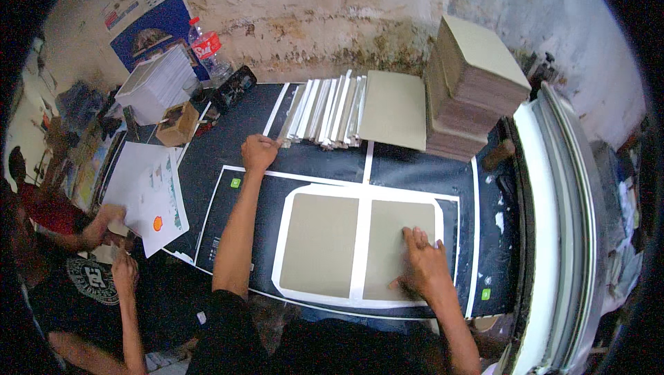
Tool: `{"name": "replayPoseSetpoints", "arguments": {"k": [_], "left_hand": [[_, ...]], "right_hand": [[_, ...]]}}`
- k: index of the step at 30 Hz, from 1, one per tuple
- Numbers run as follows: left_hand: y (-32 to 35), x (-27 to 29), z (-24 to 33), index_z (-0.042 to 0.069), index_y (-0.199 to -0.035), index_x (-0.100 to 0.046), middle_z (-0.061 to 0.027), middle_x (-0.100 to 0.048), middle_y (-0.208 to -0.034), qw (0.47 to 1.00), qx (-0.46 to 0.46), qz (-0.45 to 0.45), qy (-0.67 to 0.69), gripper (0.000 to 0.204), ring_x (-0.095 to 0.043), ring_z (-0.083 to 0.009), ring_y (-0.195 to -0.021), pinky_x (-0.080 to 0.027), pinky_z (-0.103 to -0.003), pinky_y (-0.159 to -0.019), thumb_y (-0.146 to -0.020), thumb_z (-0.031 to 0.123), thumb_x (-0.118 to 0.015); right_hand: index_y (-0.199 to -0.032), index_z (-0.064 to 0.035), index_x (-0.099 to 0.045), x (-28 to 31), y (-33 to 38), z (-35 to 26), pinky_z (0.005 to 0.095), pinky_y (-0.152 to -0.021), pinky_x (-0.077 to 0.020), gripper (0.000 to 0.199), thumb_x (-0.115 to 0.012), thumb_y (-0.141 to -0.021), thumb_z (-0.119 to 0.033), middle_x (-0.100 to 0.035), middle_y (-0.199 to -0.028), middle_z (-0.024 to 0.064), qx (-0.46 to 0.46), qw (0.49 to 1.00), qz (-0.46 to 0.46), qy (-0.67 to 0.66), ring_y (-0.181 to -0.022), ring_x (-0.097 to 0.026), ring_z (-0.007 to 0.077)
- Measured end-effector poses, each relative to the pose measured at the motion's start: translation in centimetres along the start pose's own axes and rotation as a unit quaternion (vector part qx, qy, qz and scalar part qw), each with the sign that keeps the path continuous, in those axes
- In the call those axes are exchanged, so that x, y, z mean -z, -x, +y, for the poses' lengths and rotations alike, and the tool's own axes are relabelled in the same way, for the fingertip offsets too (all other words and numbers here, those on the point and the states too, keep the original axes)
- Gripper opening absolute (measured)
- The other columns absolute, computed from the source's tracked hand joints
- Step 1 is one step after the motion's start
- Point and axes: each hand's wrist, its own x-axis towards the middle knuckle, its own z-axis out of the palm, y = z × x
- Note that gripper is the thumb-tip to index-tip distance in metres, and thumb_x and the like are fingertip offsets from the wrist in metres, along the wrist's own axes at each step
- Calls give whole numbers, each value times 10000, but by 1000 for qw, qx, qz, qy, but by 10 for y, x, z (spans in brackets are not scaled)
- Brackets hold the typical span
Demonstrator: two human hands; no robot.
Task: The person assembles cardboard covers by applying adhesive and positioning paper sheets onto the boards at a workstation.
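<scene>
**Two hands at the board sheet**

My left arm stretches forward, left hand (259, 151) fisted on narrow strips (325, 112). My right hand (423, 264) presses flat, fingers spread, on the right grey board (394, 236) beside the left board (319, 243).

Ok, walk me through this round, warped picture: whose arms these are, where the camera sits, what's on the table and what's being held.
The camera is worn on a person's head and looks down, so the two bare forearms rising from the lower edge are that person's own. The wide lens bends straight edges near the rim.

The right hand lies flat on the right of two grey boards, which rest side by side on a white sheet atop a black printed sheet. The left hand reaches forward to the near end of a row of thin strips; its fingers are curled, but whether they have a grip on one I cannot tell.

Further back lies a single grey board, beside a tall stack of boards. At far left another person handles papers, near a plastic bottle.
</scene>
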Motion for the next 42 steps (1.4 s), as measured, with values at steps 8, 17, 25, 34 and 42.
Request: {"name": "replayPoseSetpoints", "arguments": {"k": [8, 17, 25, 34, 42], "left_hand": [[-22, 1, -26, 49, -787, -803, -195, -758, -894, 996, 18, -81, 18, 439, -739, -395, -857, -576, -444, -872, -748, 485, -825], [103, 80, 20, -77, -1076, -647, -192, -748, -996, 877, 57, -189, 438, 209, -742, -204, -887, -611, -297, -789, -970, 102, -669], [240, 111, 90, -80, -1118, -629, -188, -740, -1000, 788, 66, -378, 482, 206, -725, -186, -864, -604, -302, -780, -964, 48, -677], [300, 102, 112, -35, -1076, -686, -169, -750, -947, 901, -125, -322, 262, 207, -759, -227, -860, -611, -342, -768, -895, 52, -735], [269, 79, 89, -23, -1159, -661, -210, -714, -1068, 904, -243, -273, 223, 338, -703, -356, -995, -552, -444, -883, -900, 177, -748]], "right_hand": [[-1530, -46, -324, 7, 0, -9, 574, -1167, -356, 1241, -982, -526, -362, -400, -1549, 285, -20, 1000, -6, -12, -1433, -419, 405], [-1489, -66, -415, 11, 5, -8, 455, -1115, -459, 1157, -990, -514, -309, -482, -1485, 277, -13, 999, 25, -22, -1330, -528, 420], [-1182, 1, -716, 8, 9, -65, 335, -824, -558, 355, -780, -900, -206, -755, -1061, 154, 63, 833, 124, -536, -965, -705, 198], [-997, 35, -772, -7, 25, -71, 218, -535, -469, 251, -778, -918, -203, -718, -725, 42, -83, 786, 124, -601, -622, -584, 37], [-1058, 70, -725, -18, 35, -55, 260, -604, -598, 216, -734, -938, -110, -734, -832, 109, -135, 757, 36, -639, -706, -690, 120]]}}
